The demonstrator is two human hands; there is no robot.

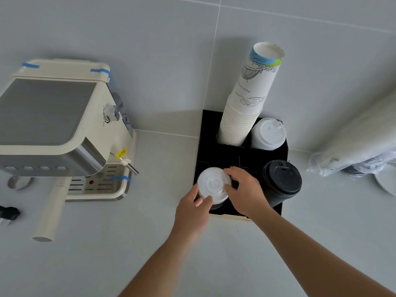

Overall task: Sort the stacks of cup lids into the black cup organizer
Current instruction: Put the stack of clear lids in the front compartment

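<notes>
The person holds a stack of clear, round plastic cup lids between both hands, directly over the front-left compartment of the black, box-shaped cup organizer. The left hand cups the stack from the near-left side, thumb curled onto the rim of the top lid; the right hand closes on it from the right, fingers wrapped round the far edge. Both hands are gripping the stack, so it lies between the two palms rather than off to one side, and neither hand is clearly the nearer.

The stack's long axis appears to run nearly straight down into the compartment, with the top lid facing the camera and a little toward the left. Its lower end is hidden by the hands and the dark well, so how deep it sits cannot be told. The coming move seems to depend on keeping that axis in line with the opening while the stack is lowered.

Elsewhere in the organizer, a tall stack of white paper cups leans in the back-left slot, a stack of white domed lids sits just beside it, and a stack of black domed lids fills the front-right slot. A cream-coloured espresso machine stands well apart, to the left on the grey counter.
</notes>
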